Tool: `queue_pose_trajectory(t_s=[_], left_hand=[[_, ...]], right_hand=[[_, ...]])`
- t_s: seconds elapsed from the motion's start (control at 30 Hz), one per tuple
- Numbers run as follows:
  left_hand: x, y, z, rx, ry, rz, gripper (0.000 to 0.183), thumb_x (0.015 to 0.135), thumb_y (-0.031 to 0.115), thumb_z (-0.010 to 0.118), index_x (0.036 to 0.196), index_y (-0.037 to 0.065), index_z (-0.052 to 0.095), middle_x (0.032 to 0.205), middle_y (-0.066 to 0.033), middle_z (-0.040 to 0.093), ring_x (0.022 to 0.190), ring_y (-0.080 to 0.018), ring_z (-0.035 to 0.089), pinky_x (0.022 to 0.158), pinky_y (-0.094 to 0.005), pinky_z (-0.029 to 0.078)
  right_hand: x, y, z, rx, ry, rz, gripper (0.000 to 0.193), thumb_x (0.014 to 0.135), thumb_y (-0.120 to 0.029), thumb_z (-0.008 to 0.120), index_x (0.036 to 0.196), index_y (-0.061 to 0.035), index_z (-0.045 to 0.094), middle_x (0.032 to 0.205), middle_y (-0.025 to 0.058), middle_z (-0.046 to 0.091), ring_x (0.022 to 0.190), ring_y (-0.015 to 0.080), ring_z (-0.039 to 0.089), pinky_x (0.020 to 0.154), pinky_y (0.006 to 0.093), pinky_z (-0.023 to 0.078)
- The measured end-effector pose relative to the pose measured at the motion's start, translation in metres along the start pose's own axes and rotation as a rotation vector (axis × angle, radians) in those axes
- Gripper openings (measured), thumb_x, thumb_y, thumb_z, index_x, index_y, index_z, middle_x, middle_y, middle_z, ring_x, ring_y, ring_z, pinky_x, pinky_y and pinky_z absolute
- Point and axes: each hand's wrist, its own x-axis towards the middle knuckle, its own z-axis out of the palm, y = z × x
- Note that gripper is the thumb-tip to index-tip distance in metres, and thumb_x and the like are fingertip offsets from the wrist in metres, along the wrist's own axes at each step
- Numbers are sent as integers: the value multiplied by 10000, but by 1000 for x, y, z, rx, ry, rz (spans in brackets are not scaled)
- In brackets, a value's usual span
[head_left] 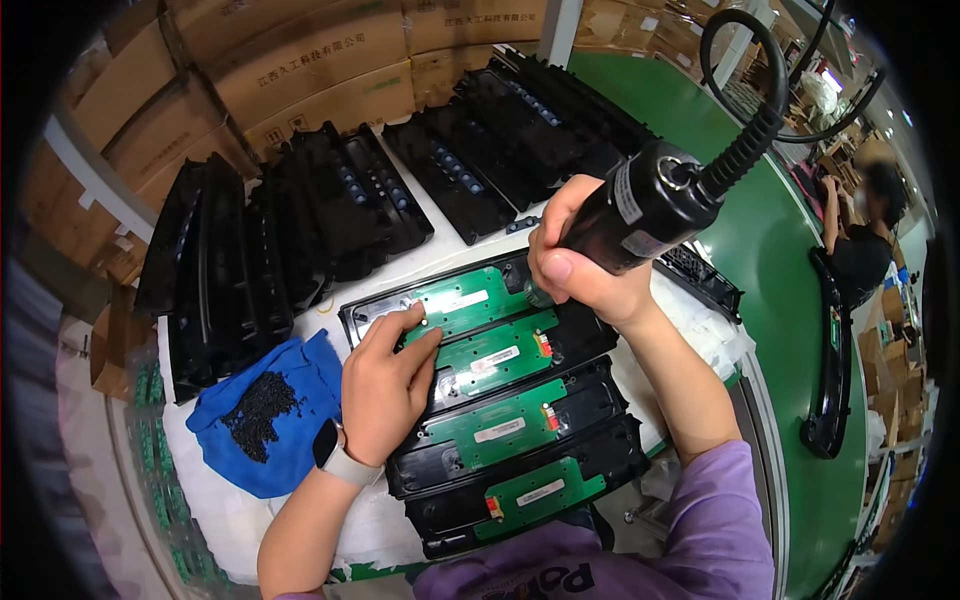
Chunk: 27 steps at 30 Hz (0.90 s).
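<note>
My right hand (600, 270) grips a black electric screwdriver (640, 215), tilted with its cable end up and to the right. Its tip end reaches down to the right part of the farthest green circuit board (465, 300), which lies in a long black plastic housing (375, 308). My left hand (385, 385) rests with its fingers apart on the left part of that board and the one nearer me. Several such housings with boards lie in a row toward me; a nearer board (500, 428) carries a small red, white and yellow connector (551, 416).
A pile of small black screws (262, 415) lies on a blue cloth (215, 430) at left. More black housings (330, 210) stand behind, before cardboard boxes (320, 70). On the green surface at right lies a long black part (828, 380); a person (865, 235) sits beyond.
</note>
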Motion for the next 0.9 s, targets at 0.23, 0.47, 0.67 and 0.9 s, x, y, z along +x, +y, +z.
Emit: queue_pose_trajectory(t_s=[0.23,0.47,0.67,0.9], left_hand=[[-2,0,-3,8,-5,12,204,684,-15,648,888,-4,658,995,-144,587,893,-300,591,739,-360,495],[-14,5,-56,160,87,109,223,721,71,648,934,6,627,959,-128,603,922,-300,553,815,-392,417],[-86,-12,-124,465,123,-508,96,765,78,636,814,-4,634,679,-121,569,655,-289,557,589,-352,446],[-108,-37,-120,628,85,-419,133,727,95,664,799,-13,632,748,-132,562,756,-299,561,656,-374,459]], right_hand=[[-3,-5,9,-55,67,-16,235,763,-103,648,834,-31,436,581,49,489,442,106,451,433,233,377],[-3,-22,0,296,8,-143,277,771,-173,643,909,-20,457,582,34,489,437,116,465,420,229,382],[-9,-36,13,243,-70,-89,379,785,-311,617,942,-37,406,554,-12,398,402,85,384,434,222,337],[-17,-36,37,292,-87,-79,363,754,-241,652,914,-25,408,537,12,437,390,87,397,394,213,337]])
